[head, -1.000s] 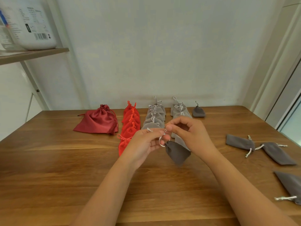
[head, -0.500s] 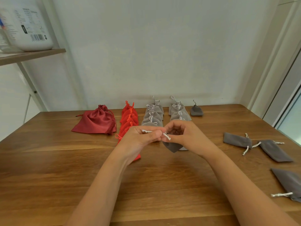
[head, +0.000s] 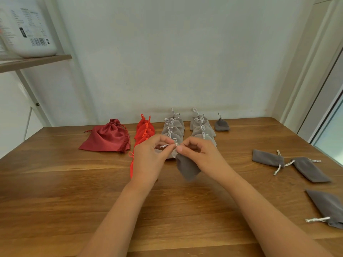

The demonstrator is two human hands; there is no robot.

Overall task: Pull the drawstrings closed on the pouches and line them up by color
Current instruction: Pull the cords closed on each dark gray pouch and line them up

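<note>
The brown wooden bench (head: 55,201) ran back to a plain pale wall. Nearest, by the right edge, a flat dark grey fabric pouch with a slack white cord (head: 332,208) lay apparently undrawn.

Further in, above the middle of the bench, the left hand (head: 148,156) held a narrow pinching grip on the white drawstring (head: 166,145). The right hand (head: 200,154) pinched the neck of the small dark grey velvet pouch (head: 187,167), which hung just under its fingers, seemingly off the wood. A second earlier the cord had stood in an open loop between the hands. Now that loop was gone and the cord ran short and straight leftward, so the neck looked gathered, probably all but closed.

To the right, two more flat dark grey pouches (head: 289,162) lay touching at their cords. Behind the hands stood the finished rows: orange-red pouches (head: 144,128), two lines of light grey pouches (head: 202,127) and one closed dark grey pouch (head: 221,125), the likely start of this pouch's row. A large dark red satin pouch (head: 107,138) sat furthest left.
</note>
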